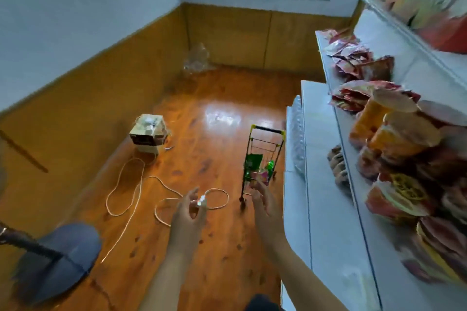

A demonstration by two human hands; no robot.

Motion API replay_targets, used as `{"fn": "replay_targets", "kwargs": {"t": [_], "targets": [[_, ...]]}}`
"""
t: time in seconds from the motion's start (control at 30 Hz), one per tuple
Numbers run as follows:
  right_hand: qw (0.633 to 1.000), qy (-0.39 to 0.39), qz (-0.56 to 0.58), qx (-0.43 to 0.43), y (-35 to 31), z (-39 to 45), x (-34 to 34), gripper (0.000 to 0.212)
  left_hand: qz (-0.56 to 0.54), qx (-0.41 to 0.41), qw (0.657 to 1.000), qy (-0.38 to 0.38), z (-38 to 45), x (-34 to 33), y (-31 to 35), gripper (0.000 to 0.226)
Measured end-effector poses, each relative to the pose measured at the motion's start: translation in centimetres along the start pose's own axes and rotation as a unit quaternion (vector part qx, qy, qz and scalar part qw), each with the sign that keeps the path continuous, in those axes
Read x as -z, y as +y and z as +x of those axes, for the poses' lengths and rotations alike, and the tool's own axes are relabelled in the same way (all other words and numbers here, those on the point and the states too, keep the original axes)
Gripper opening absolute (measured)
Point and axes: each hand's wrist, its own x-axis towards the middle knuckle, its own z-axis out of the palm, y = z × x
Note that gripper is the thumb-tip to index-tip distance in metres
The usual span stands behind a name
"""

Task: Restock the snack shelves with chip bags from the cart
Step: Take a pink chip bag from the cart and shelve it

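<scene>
A small black wire cart (262, 159) with a yellow-trimmed handle stands on the wooden floor beside the white shelf unit (318, 184). Green and pink chip bags (255, 166) lie in its basket. Both my arms reach forward over the floor. My left hand (188, 212) is spread with relaxed fingers and holds nothing. My right hand (264, 203) is also empty, its fingers loosely extended just short of the cart's near end. Red, orange and yellow snack bags (394, 139) are piled on the shelves at right.
A white cable (136, 192) loops across the floor from a small box (149, 132) to a plug near my left hand. A blue round seat (63, 257) stands at lower left. Crumpled clear plastic (197, 58) lies in the far corner under the window.
</scene>
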Motion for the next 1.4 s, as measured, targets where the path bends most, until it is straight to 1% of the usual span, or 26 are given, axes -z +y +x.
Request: {"fn": "replay_targets", "kwargs": {"t": [0.07, 0.13, 0.17, 0.23, 0.3, 0.4, 0.47, 0.57, 0.67, 0.77, 0.9, 1.1, 1.17, 1.3, 1.4], "targets": [[0.999, 0.025, 0.007, -0.028, 0.4, 3.0, 0.7, 0.054, 0.01, -0.007, 0.999, -0.042, 3.6, -2.5, 0.5, 0.045], [0.997, 0.058, 0.022, -0.044, 1.4, 6.6, 1.3, 0.05, 0.018, -0.013, 0.997, -0.077, 7.2, -5.1, 0.8, 0.062], [0.996, 0.073, 0.026, -0.049, 2.0, 8.6, 1.5, 0.045, 0.023, -0.016, 0.996, -0.09, 9.1, -6.5, 0.9, 0.065], [0.994, 0.086, 0.027, -0.063, 3.1, 13.0, 1.8, 0.039, 0.039, -0.016, 0.993, -0.112, 13.1, -9.3, 0.9, 0.053], [0.99, 0.104, 0.019, -0.089, 4.1, 17.9, 2.3, 0.043, 0.06, -0.014, 0.989, -0.133, 17.4, -12.2, 0.8, 0.045], [0.987, 0.097, 0.0, -0.129, 4.7, 25.3, 3.1, 0.049, 0.092, 0.0, 0.983, -0.161, 23.3, -15.9, 1.2, 0.046], [0.982, 0.093, -0.004, -0.167, 4.9, 29.5, 4.0, 0.049, 0.111, 0.018, 0.977, -0.18, 26.9, -18.0, 1.8, 0.047], [0.977, 0.09, -0.013, -0.192, 6.0, 35.3, 5.1, 0.044, 0.134, 0.032, 0.97, -0.201, 32.2, -20.9, 2.2, 0.046], [0.967, 0.077, -0.061, -0.234, 7.4, 39.8, 5.7, 0.045, 0.148, 0.067, 0.962, -0.219, 36.6, -23.4, 1.8, 0.044], [0.955, 0.062, -0.086, -0.277, 8.9, 43.1, 5.5, 0.047, 0.168, 0.095, 0.95, -0.245, 40.3, -25.7, 0.7, 0.044], [0.936, 0.039, -0.105, -0.334, 10.8, 46.8, 4.5, 0.048, 0.214, 0.12, 0.921, -0.302, 45.4, -28.7, -1.4, 0.045], [0.914, 0.026, -0.104, -0.391, 13.8, 52.2, 2.7, 0.05, 0.275, 0.133, 0.873, -0.381, 52.2, -33.1, -5.2, 0.051], [0.904, 0.018, -0.106, -0.414, 16.3, 54.3, 1.8, 0.05, 0.293, 0.142, 0.858, -0.398, 54.0, -35.0, -7.8, 0.05], [0.88, 0.002, -0.085, -0.468, 23.4, 58.8, -0.1, 0.05, 0.351, 0.131, 0.811, -0.449, 57.2, -39.9, -13.9, 0.049], [0.86, -0.044, -0.089, -0.501, 29.9, 61.5, -2.2, 0.049, 0.363, 0.123, 0.796, -0.469, 58.7, -43.8, -18.8, 0.047]]}}
